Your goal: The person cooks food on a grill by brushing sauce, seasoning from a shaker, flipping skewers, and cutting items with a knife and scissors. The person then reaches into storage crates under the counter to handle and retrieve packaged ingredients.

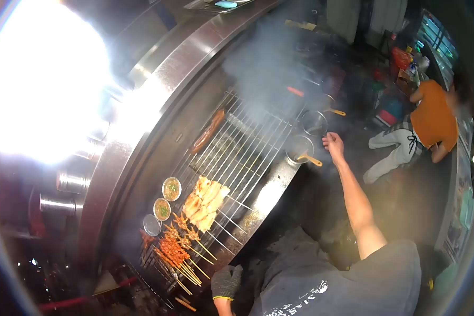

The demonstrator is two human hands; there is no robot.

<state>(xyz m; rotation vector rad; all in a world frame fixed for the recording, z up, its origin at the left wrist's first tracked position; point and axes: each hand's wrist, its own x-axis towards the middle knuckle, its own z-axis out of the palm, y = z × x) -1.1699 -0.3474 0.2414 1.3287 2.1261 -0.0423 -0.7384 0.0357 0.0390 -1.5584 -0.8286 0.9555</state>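
Observation:
My right hand [333, 145], bare, reaches to the side of the grill beside two metal pots. Its fingers are closed at the edge of the farther pot [314, 122]; what they grip is too small to make out. The nearer pot [299, 145] has a yellow-handled utensil [310, 160] in it. My left hand [226, 283], in a dark knitted glove, is low at the grill's near edge, close to the sticks of several meat skewers [173, 253]. How its fingers are set is unclear. Pale flat food pieces [204, 203] lie on the grill rack [247, 152].
A long brown piece of food [208, 131] lies at the rack's far side. Small round food cups [171, 188] stand beside the pale pieces. Smoke [268, 68] rises over the upper rack. A person in an orange shirt [434, 116] bends at a counter on the right.

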